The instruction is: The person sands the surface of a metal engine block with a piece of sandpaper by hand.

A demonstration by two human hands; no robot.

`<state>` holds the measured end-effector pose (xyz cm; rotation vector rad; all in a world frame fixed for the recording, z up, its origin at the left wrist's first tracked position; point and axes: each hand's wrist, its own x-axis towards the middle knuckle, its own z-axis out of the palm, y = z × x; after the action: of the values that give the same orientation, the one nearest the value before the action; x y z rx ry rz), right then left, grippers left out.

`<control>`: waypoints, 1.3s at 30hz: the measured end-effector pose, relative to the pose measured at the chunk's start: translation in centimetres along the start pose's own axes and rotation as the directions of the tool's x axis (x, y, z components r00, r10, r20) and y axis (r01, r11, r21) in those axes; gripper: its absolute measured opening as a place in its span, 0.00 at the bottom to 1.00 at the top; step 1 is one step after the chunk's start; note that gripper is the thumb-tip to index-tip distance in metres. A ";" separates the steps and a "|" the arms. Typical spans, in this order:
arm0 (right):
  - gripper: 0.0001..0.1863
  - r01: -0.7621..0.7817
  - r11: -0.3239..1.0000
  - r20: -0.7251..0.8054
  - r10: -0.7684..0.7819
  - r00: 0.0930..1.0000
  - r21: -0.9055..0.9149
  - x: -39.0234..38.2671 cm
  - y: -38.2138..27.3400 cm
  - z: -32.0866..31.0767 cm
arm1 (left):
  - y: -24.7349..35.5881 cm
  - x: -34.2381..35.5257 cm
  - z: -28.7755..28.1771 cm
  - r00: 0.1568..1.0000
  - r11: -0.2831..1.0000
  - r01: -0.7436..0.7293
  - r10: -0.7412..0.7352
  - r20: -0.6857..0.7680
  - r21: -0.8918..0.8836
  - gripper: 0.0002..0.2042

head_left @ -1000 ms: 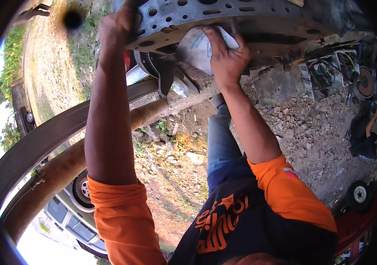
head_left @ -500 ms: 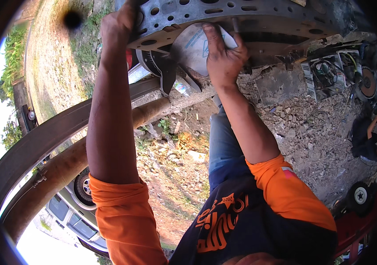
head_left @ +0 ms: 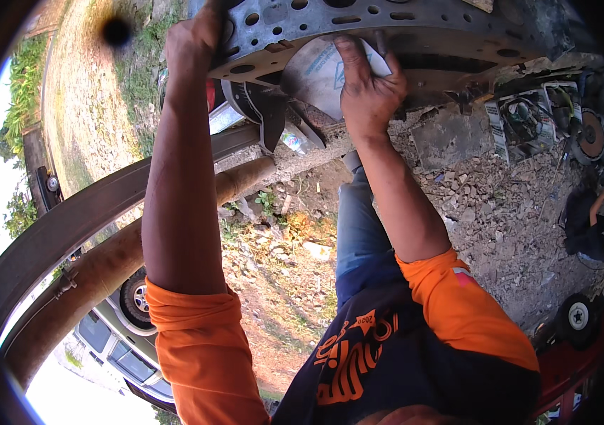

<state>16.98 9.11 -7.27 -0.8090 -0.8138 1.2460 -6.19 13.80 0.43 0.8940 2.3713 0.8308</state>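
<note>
A long grey metal beam [head_left: 429,32] with round holes and slots runs across the top. My right hand [head_left: 375,95] is closed on a pale rounded sheet [head_left: 320,74] with faint blue print, thumb lying over its face. The sheet rests against the beam's near side. My left hand [head_left: 192,42] is closed at the beam's left end, beside a dark part; its fingertips are hidden at the top edge, so I cannot make out what it grips. Below the sheet hangs a dark curved metal piece [head_left: 271,120].
A rusty pipe [head_left: 104,265] and a curved grey rail [head_left: 68,205] cross the left side. Rubble [head_left: 472,205] covers the ground at right, near machine parts [head_left: 528,117] and a loose wheel [head_left: 577,315]. Another person [head_left: 589,219] crouches far right; a vehicle [head_left: 121,354] stands lower left.
My right hand and the pale sheet have shifted slightly to the right along the beam. My left hand stays at the beam's left end, and the whole view has moved a little.
</note>
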 end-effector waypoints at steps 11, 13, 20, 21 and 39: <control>0.09 0.011 0.987 0.010 -0.009 1.000 -0.158 -1.0 0.8 0.4 | -0.1 0.2 -0.2 1.000 0.999 0.009 -0.008 -0.020 0.042 0.39; 0.10 -0.022 0.995 0.015 0.024 1.000 -0.098 -0.8 0.2 0.2 | -0.4 0.4 -0.3 1.000 0.999 0.012 -0.011 -0.027 0.049 0.39; 0.10 0.025 0.974 0.056 -0.013 0.998 -0.226 -1.6 2.9 -0.3 | -0.4 0.2 -0.2 0.999 0.998 0.011 -0.009 -0.037 0.069 0.40; 0.10 0.023 0.985 0.053 -0.014 0.999 -0.171 -1.2 1.9 -0.2 | -0.8 0.0 -0.3 0.999 0.997 0.018 -0.015 -0.039 0.076 0.40; 0.09 0.212 0.939 0.065 -0.202 0.977 -0.269 -0.3 2.7 -2.4 | -0.2 -0.2 0.0 0.999 0.990 0.028 -0.022 -0.045 0.140 0.41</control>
<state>17.78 8.97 -10.85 -0.8994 -1.0897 0.9745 -6.16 13.50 0.36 0.9074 2.4991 0.6867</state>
